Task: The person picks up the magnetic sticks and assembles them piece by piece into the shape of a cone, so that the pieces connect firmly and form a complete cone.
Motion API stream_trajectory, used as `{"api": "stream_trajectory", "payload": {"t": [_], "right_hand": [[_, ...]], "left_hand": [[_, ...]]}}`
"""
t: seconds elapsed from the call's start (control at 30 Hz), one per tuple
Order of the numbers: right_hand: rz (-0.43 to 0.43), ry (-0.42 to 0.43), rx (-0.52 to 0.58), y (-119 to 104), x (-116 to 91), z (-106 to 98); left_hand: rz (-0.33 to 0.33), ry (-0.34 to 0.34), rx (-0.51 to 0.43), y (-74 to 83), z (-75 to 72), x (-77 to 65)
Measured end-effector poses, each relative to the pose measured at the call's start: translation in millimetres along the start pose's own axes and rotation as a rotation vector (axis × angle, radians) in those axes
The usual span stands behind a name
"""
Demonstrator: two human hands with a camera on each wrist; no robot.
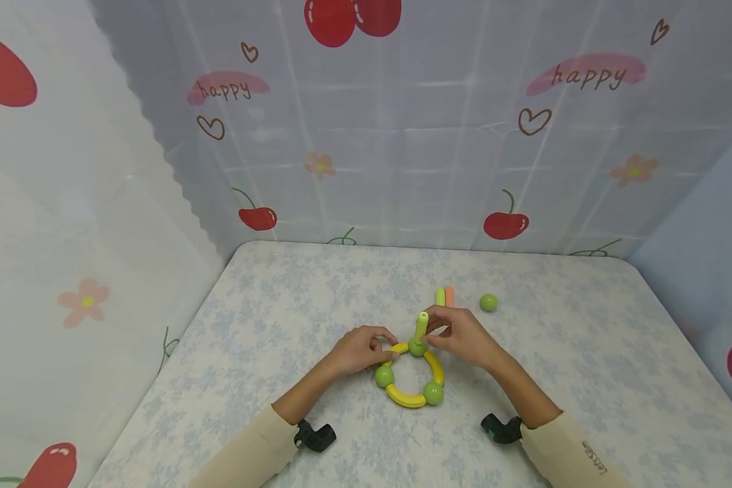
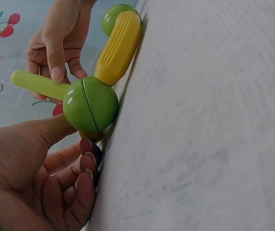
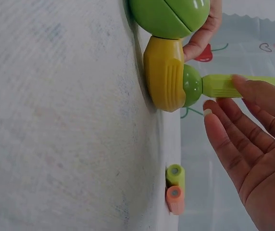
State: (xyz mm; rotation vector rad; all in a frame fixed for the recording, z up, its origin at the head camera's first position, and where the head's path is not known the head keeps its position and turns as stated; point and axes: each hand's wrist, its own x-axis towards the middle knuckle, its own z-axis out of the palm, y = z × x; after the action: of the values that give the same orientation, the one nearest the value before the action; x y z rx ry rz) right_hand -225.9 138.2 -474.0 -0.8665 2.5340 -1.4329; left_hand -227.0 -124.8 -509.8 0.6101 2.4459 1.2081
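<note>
A ring of yellow curved sticks (image 1: 405, 397) joined by green balls (image 1: 433, 393) lies flat on the table. From its far ball (image 2: 92, 105) a straight light-green stick (image 3: 219, 85) stands up. My left hand (image 1: 356, 349) pinches the upper-left yellow curved stick (image 1: 399, 348) between thumb and fingers, close beside that ball; in the left wrist view the ball partly hides this grip. My right hand (image 1: 463, 335) holds the light-green stick low down, its thumb on one side and its fingers on the other.
Behind my right hand lie another light-green stick (image 1: 440, 296) and an orange stick (image 1: 449, 296), side by side. A loose green ball (image 1: 489, 302) sits to their right. Patterned curtains (image 1: 390, 135) stand behind the table's far edge.
</note>
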Motion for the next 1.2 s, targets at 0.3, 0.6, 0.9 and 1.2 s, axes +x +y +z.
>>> {"api": "stream_trajectory", "payload": {"t": [0.3, 0.6, 0.9, 1.2], "right_hand": [[0.047, -0.145, -0.042, 13, -5, -7], [0.050, -0.208, -0.015, 19, -8, -9], [0.037, -0.220, 0.001, 19, -3, -10], [0.048, -0.232, -0.014, 17, -14, -18]], "left_hand": [[-0.005, -0.246, -0.029, 6.8, -20.1, -8.0], [0.010, -0.304, 0.050, 15.7, -21.6, -11.2], [-0.026, -0.301, 0.034, 18.2, -30.5, -11.2], [-0.033, -0.258, 0.013, 14.9, -33.8, -10.3]]}}
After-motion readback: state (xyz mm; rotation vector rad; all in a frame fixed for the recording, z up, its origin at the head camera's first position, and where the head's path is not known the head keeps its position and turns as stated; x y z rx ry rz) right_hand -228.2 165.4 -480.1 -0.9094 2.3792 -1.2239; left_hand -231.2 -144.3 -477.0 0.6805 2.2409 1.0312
